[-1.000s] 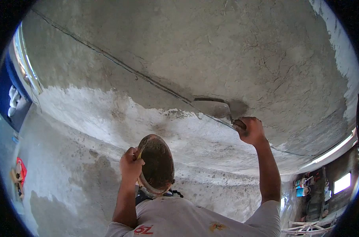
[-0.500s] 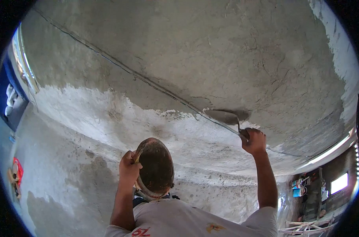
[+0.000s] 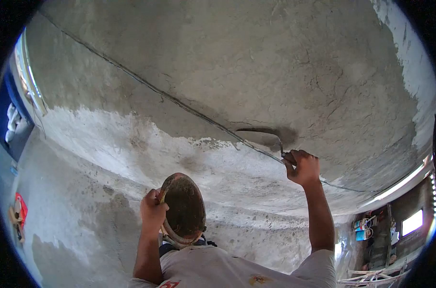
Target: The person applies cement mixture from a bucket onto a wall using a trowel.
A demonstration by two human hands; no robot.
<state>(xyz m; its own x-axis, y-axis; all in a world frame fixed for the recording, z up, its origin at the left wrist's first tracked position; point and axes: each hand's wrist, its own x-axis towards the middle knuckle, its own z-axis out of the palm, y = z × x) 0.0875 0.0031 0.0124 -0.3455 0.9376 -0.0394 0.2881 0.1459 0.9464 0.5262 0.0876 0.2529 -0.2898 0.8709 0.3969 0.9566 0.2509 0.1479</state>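
My left hand (image 3: 154, 210) grips the rim of a round, mud-coloured pan (image 3: 183, 209), tilted in front of my chest with dark residue inside. My right hand (image 3: 302, 167) is closed round the handle of a trowel (image 3: 260, 138), whose blade lies against the grey plastered wall (image 3: 237, 62). A thin dark cable (image 3: 189, 108) runs diagonally across the wall, passing by the blade and close to my right hand. Below the blade the plaster gives way to a whitish band (image 3: 117, 137).
A red item (image 3: 21, 209) lies at the far left, near a blue area with a white bundle (image 3: 11, 122). At the right are blue and white buckets (image 3: 364, 234), a bright window (image 3: 412, 222) and pale bars (image 3: 376, 277).
My right hand and the trowel have moved slightly left and up along the wall. The pan and my left hand have shifted a little left and down.
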